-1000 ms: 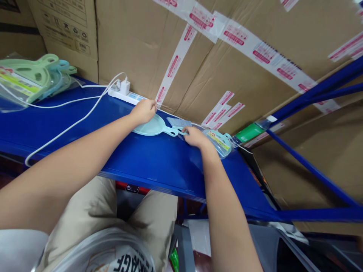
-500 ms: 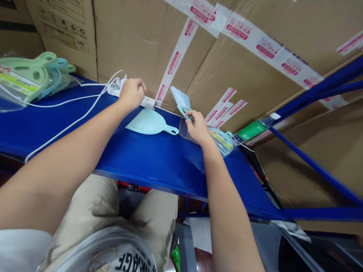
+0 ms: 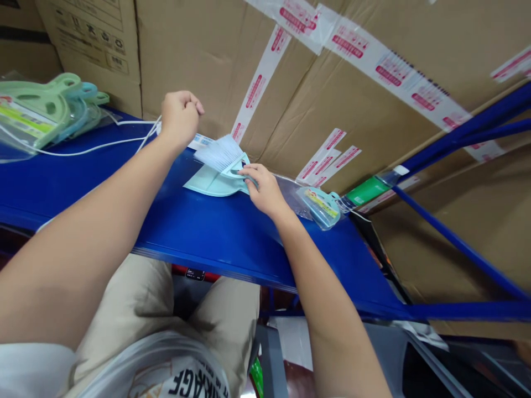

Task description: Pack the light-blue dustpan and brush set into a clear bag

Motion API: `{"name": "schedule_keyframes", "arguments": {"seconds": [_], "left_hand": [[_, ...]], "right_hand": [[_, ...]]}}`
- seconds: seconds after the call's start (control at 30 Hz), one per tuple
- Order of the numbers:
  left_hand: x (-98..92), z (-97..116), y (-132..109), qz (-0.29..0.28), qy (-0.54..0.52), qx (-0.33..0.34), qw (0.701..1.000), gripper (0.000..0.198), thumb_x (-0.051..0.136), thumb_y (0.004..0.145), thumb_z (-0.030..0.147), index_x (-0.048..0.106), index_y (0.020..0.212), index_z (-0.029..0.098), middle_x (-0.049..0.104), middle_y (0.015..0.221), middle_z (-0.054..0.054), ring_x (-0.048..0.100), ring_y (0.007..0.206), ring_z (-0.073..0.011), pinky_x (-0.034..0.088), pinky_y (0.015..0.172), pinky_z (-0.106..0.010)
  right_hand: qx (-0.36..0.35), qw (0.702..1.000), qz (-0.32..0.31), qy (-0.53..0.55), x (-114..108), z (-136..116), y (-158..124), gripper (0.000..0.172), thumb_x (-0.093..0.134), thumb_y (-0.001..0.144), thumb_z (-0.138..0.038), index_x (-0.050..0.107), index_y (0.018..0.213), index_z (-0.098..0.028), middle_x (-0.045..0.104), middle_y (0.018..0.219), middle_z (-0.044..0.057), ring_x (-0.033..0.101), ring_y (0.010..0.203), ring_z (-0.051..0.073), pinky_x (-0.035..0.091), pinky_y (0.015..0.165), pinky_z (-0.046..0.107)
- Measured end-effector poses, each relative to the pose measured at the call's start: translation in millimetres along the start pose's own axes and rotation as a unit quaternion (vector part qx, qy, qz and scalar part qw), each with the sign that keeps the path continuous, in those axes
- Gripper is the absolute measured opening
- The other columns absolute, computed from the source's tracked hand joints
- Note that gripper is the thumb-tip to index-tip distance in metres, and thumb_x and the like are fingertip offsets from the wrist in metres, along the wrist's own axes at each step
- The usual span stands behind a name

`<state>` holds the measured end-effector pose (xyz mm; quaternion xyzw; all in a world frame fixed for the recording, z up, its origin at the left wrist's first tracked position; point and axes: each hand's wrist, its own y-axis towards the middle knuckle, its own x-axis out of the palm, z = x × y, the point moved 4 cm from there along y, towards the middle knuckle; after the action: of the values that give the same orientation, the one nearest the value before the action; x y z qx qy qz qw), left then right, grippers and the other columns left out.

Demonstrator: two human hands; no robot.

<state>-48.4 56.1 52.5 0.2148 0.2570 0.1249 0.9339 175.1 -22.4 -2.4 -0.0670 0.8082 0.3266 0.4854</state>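
My right hand (image 3: 264, 188) grips the handle of a small pale-blue hand brush (image 3: 224, 155), its bristles pointing left. The brush lies over a light turquoise dustpan (image 3: 211, 183) on the blue shelf (image 3: 232, 243), covering much of the pan and its handle. Whether brush and pan touch, I cannot tell. Raised in front of the cardboard, my left hand (image 3: 180, 116) has its fingers curled in, and what they hold, if anything, is hidden. Behind that hand is a white power strip (image 3: 199, 141), partly covered.
Bagged green and blue dustpans (image 3: 53, 108) lie at the left end of the shelf. A bagged turquoise set (image 3: 321, 204) and a bottle with a green label (image 3: 371, 188) are on the right. White cables (image 3: 97, 146) cross the left side. Taped cardboard boxes (image 3: 199, 55) stand behind.
My right hand has carried the brush left and down over the dustpan, turning its bristles leftward. My left hand has risen and shifted slightly left, off the power strip.
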Motion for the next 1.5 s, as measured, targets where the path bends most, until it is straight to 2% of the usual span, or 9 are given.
{"name": "schedule_keyframes", "arguments": {"seconds": [0.07, 0.23, 0.53, 0.67, 0.77, 0.87, 1.1, 1.37, 1.5], "left_hand": [[-1.0, 6, -8, 0.055, -0.021, 0.010, 0.998, 0.025, 0.042, 0.080, 0.022, 0.066, 0.076, 0.023, 0.070, 0.084, -0.002, 0.066, 0.091, -0.0193, 0.047, 0.079, -0.035], [13.4, 16, -23, 0.005, 0.039, 0.046, 0.998, 0.028, 0.044, 0.079, 0.014, 0.072, 0.077, 0.019, 0.068, 0.072, -0.003, 0.063, 0.077, -0.0178, 0.047, 0.081, -0.032], [64.6, 12, -45, -0.307, 0.092, 0.149, 0.935, 0.025, 0.061, 0.067, 0.023, 0.080, 0.084, 0.025, 0.077, 0.085, -0.001, 0.069, 0.088, -0.0210, 0.049, 0.089, -0.030], [73.0, 9, -53, -0.347, 0.109, 0.159, 0.918, 0.021, 0.063, 0.068, 0.024, 0.080, 0.080, 0.027, 0.079, 0.085, 0.000, 0.070, 0.085, -0.0193, 0.049, 0.087, -0.028], [76.2, 9, -57, -0.362, 0.088, 0.162, 0.914, 0.017, 0.063, 0.070, 0.024, 0.079, 0.075, 0.027, 0.080, 0.086, -0.001, 0.070, 0.081, -0.0182, 0.049, 0.083, -0.027], [78.8, 11, -60, -0.370, 0.065, 0.157, 0.913, 0.016, 0.064, 0.070, 0.023, 0.079, 0.071, 0.027, 0.079, 0.082, -0.001, 0.069, 0.077, -0.0175, 0.049, 0.082, -0.028], [82.8, 15, -64, -0.373, 0.082, 0.168, 0.909, 0.019, 0.060, 0.072, 0.020, 0.078, 0.071, 0.024, 0.076, 0.071, -0.001, 0.067, 0.072, -0.0171, 0.049, 0.079, -0.027], [84.3, 16, -68, -0.380, 0.088, 0.165, 0.906, 0.018, 0.060, 0.074, 0.023, 0.078, 0.077, 0.021, 0.076, 0.077, -0.004, 0.069, 0.081, -0.0200, 0.049, 0.083, -0.031], [69.9, 17, -52, -0.243, 0.068, 0.166, 0.953, 0.030, 0.068, 0.076, 0.033, 0.076, 0.101, 0.020, 0.075, 0.107, -0.010, 0.066, 0.110, -0.0280, 0.045, 0.103, -0.040]], "right_hand": [[0.001, 1.000, -0.031, 0.000, 3, -1, 0, 0.035, 0.047, 0.088, -0.007, 0.073, 0.102, -0.025, 0.067, 0.123, 0.008, 0.061, 0.118, 0.022, 0.043, 0.110, 0.045], [0.034, 0.997, -0.075, -0.008, 3, -4, -1, 0.032, 0.048, 0.088, -0.008, 0.074, 0.096, -0.024, 0.072, 0.110, 0.005, 0.064, 0.109, 0.021, 0.047, 0.104, 0.042], [0.104, 0.993, -0.061, -0.011, -18, -3, -4, 0.015, 0.058, 0.080, -0.013, 0.067, 0.089, -0.020, 0.072, 0.099, 0.005, 0.065, 0.096, 0.020, 0.050, 0.093, 0.037], [0.267, 0.961, -0.053, 0.051, -26, 9, -10, 0.005, 0.058, 0.090, -0.023, 0.058, 0.093, -0.020, 0.068, 0.087, 0.003, 0.066, 0.073, 0.016, 0.054, 0.067, 0.028], [0.405, 0.897, -0.099, 0.148, -17, 13, -16, 0.010, 0.052, 0.098, -0.030, 0.053, 0.092, -0.021, 0.063, 0.071, 0.000, 0.059, 0.050, 0.012, 0.043, 0.044, 0.021], [0.437, 0.861, -0.126, 0.229, -6, 8, -17, 0.015, 0.054, 0.099, -0.027, 0.051, 0.085, -0.021, 0.059, 0.062, -0.002, 0.051, 0.041, 0.008, 0.036, 0.035, 0.017], [0.416, 0.841, -0.118, 0.325, 1, 4, -15, 0.025, 0.050, 0.099, -0.015, 0.054, 0.074, -0.018, 0.056, 0.058, -0.004, 0.040, 0.038, 0.004, 0.025, 0.032, 0.013], [0.393, 0.843, -0.102, 0.353, 2, 13, -13, 0.010, 0.064, 0.089, -0.010, 0.061, 0.081, -0.016, 0.059, 0.059, -0.004, 0.041, 0.041, 0.004, 0.029, 0.034, 0.013], [0.332, 0.854, -0.059, 0.397, -14, 23, -12, 0.012, 0.072, 0.086, -0.020, 0.060, 0.083, -0.018, 0.058, 0.061, -0.005, 0.040, 0.041, 0.003, 0.027, 0.035, 0.013]]}}
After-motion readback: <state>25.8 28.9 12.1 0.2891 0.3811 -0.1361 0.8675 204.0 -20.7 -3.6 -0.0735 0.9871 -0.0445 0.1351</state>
